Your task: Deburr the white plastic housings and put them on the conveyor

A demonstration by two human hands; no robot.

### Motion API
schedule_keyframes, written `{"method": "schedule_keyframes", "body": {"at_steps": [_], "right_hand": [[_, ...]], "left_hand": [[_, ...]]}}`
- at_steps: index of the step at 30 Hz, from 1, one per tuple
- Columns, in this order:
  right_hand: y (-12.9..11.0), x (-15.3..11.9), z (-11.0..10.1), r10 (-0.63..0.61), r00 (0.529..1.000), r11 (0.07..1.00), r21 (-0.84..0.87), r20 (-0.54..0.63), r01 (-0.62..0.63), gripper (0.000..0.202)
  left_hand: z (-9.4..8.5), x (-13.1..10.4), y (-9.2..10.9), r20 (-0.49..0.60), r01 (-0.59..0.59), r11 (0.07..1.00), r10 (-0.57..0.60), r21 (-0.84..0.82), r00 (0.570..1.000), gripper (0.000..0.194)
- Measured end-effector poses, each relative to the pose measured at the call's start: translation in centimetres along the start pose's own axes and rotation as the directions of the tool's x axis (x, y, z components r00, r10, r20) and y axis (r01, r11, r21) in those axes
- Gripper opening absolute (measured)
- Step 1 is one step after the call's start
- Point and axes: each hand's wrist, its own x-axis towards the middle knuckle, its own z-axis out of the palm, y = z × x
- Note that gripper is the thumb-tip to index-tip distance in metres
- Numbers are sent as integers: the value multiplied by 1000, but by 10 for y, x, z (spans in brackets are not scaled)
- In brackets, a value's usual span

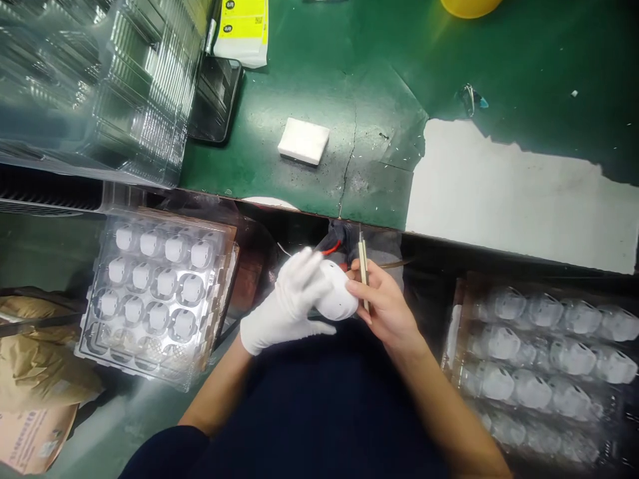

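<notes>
A white rounded plastic shell point(335, 293) with small dark holes is in front of my body, below the bench edge. My right hand point(382, 303), bare, is closed with the thumb on the shell's right side. The same hand keeps a slim beige craft knife point(363, 269) between its fingers, thin metal tip pointing up. In a white glove, my left hand point(294, 303) is at the shell's left side with its fingers spread and slightly blurred. Whether the left palm touches the shell is hard to see.
A green bench point(319, 80) bears a white block point(303, 141), a phone point(217, 100), stacked clear trays point(100, 86) and a torn white sheet point(519, 193). Trays of white parts stand at left point(154, 293) and right point(549, 359). A brown bag point(40, 352) lies lower left.
</notes>
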Motion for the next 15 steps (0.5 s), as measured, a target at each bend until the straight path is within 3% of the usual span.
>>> {"method": "schedule_keyframes", "body": {"at_steps": [2, 4, 5, 6, 8, 10, 11, 13, 15], "right_hand": [[1, 2, 0, 57, 997, 998, -19, 43, -56, 51], [3, 3, 0, 47, 998, 999, -26, 38, -46, 47], [4, 2, 0, 11, 1000, 1000, -25, 18, -10, 45], [5, 1, -1, -41, 999, 999, -30, -9, 40, 43], [5, -3, -3, -174, 983, 982, -85, -55, 169, 39], [6, -11, -6, -307, 950, 927, -240, -52, 287, 35], [7, -15, -8, -372, 928, 871, -353, -24, 341, 35], [9, -24, -10, -483, 870, 692, -566, 98, 448, 35], [12, -31, -11, -552, 796, 495, -670, 249, 553, 35]], "left_hand": [[1, 3, -4, 151, -164, 972, 140, 167, 979, 44], [6, 8, -5, 195, -182, 964, 144, 194, 970, 38], [8, 10, -4, 163, -147, 975, 120, 166, 979, 39], [11, 10, -3, 97, -84, 991, 74, 103, 993, 49], [17, 9, 1, -79, 82, 984, -96, -160, 992, 88], [21, 6, 5, -165, 178, 835, -304, -521, 938, 112], [22, 5, 8, -157, 183, 724, -375, -665, 913, 113], [23, 5, 14, -105, 168, 541, -437, -824, 893, 106], [22, 7, 20, -66, 182, 468, -465, -865, 883, 105]]}}
